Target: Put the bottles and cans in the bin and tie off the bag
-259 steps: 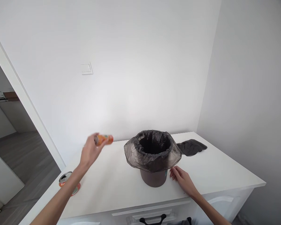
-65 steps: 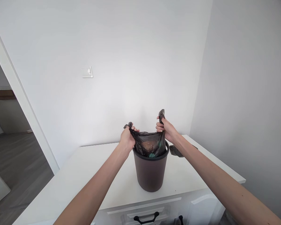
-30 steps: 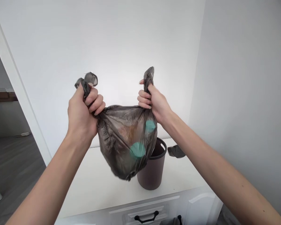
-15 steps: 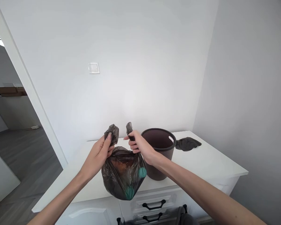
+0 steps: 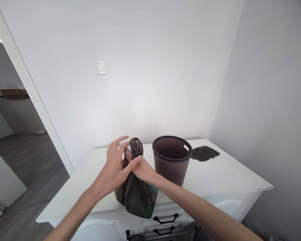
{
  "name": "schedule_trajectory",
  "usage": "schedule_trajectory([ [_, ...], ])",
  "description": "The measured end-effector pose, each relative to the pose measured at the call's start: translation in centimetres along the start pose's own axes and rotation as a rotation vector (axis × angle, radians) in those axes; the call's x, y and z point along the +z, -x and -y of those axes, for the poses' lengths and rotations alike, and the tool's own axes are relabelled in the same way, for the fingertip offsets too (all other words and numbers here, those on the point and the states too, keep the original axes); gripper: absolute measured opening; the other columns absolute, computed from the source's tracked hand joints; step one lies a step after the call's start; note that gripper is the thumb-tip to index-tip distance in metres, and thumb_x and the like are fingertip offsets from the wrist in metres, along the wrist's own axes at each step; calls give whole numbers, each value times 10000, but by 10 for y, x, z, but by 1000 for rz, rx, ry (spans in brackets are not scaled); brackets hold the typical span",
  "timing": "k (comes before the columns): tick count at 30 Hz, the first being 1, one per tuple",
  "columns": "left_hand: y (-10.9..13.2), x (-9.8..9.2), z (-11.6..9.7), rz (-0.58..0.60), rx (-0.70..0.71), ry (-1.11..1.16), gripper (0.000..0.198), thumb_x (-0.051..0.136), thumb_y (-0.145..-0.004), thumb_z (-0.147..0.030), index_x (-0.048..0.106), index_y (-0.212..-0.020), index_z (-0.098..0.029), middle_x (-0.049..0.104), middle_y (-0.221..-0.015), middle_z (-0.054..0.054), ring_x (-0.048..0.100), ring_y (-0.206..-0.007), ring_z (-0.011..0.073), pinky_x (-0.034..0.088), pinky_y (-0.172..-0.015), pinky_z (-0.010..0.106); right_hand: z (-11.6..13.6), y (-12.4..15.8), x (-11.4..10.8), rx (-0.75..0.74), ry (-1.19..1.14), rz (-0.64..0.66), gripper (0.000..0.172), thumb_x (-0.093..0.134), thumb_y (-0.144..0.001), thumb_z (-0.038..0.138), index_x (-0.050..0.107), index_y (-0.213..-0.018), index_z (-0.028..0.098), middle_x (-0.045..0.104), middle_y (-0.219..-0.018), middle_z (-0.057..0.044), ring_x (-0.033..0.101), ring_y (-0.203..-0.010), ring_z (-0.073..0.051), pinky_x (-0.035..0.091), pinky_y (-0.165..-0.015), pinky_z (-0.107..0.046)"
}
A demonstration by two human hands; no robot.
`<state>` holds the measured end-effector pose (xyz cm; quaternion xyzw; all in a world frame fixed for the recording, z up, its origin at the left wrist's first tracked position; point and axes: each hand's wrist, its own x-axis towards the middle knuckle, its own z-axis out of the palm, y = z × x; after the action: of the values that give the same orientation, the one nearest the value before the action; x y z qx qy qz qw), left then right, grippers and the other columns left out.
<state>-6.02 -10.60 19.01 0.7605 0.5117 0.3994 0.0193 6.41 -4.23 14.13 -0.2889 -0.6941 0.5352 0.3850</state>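
Observation:
A dark, see-through trash bag (image 5: 137, 197) hangs at the front edge of the white cabinet top, bulging with contents that include something green. My right hand (image 5: 144, 171) is closed around the bag's gathered neck, and a loop of twisted plastic stands up above it. Beside the neck, my left hand (image 5: 112, 169) has its fingers spread and curved, its thumb reaching across to the right hand. Some of the neck is hidden behind the hands. Just right of the bag stands a brown wastebasket (image 5: 172, 169) with a black rim and a handle cutout.
A crumpled dark plastic bag (image 5: 204, 153) lies on the cabinet top (image 5: 223, 174) right of the wastebasket. Black drawer handles (image 5: 165, 219) stick out in front. Behind is a white wall with a light switch (image 5: 101, 67). A doorway opens at the left.
My hands have come together and the two bunched bag ends now meet at one neck. My left hand has let go of its end and spread its fingers. The view has shifted slightly.

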Motion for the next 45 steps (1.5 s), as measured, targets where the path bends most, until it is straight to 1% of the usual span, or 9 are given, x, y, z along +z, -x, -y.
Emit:
schedule_trajectory([
  [3, 31, 21, 10, -303, -203, 55, 786, 752, -796, -517, 341, -1426, -288, 385, -1494, 149, 393, -1445, 363, 393, -1157, 611, 1, -1, -4, 178, -218, 24, 696, 338, -977, 737, 758, -879, 191, 740, -867, -89, 683, -911, -246, 517, -916, -369],
  [7, 50, 48, 16, -236, -424, 255, 957, 836, -681, -492, 238, -1399, -282, 433, -1448, 156, 455, -1416, 363, 446, -1112, 584, 14, 1, -10, 256, -233, 62, 771, 279, -965, 774, 776, -835, 198, 738, -771, -90, 693, -892, -257, 489, -984, -391],
  [12, 37, 55, 12, -134, -532, 483, 732, 754, -753, -346, 282, -1311, -298, 636, -1179, 61, 633, -1167, 279, 529, -926, 426, 28, 7, -22, 237, -109, 100, 615, 366, -1004, 627, 761, -773, 216, 748, -802, -68, 695, -875, -239, 469, -998, -374],
  [17, 28, 53, 18, -2, -483, 491, 108, 563, -813, -267, 468, -863, -257, 569, -832, -31, 586, -847, 199, 446, -744, 298, 21, 11, -40, 253, -29, 13, 538, 473, -977, 601, 744, -726, 209, 755, -867, -73, 687, -935, -239, 478, -970, -364],
  [27, 9, 50, 18, 333, -564, 793, 196, 509, -775, -284, 458, -596, -225, 584, -826, 16, 535, -796, 204, 435, -744, 291, 23, 30, -94, -55, 172, 383, 294, 653, -922, 475, 688, -770, 226, 704, -825, -14, 641, -808, -197, 526, -749, -310],
  [30, 6, 51, 18, 284, -579, 846, 227, 503, -796, -304, 386, -617, -228, 540, -815, 9, 480, -759, 184, 414, -709, 273, 15, 33, -99, -236, 358, 293, 83, 627, -913, 250, 663, -842, 227, 696, -889, -14, 629, -799, -192, 503, -747, -313],
  [34, 5, 49, 18, 211, -516, 715, 193, 484, -841, -328, 441, -676, -237, 525, -790, 9, 480, -779, 206, 406, -708, 283, -5, 34, -87, -411, 532, 46, 338, 516, -828, 27, 626, -1067, 239, 688, -963, -27, 635, -865, -198, 489, -765, -313],
  [40, 7, 47, 23, 197, -315, 486, 433, 357, -996, -530, 492, -695, -248, 540, -802, 17, 473, -816, 232, 418, -801, 334, -42, 23, -65, -610, 576, -354, 248, 512, -872, 41, 591, -1005, 235, 673, -973, -50, 647, -831, -189, 490, -668, -289],
  [45, -3, 49, 22, 189, -518, 635, 533, 400, -983, -652, 662, -758, -245, 674, -825, 32, 589, -884, 254, 448, -918, 363, -56, 10, -51, -833, 597, -544, 199, 524, -939, 95, 649, -977, 244, 645, -1013, -80, 644, -852, -187, 499, -657, -294],
])
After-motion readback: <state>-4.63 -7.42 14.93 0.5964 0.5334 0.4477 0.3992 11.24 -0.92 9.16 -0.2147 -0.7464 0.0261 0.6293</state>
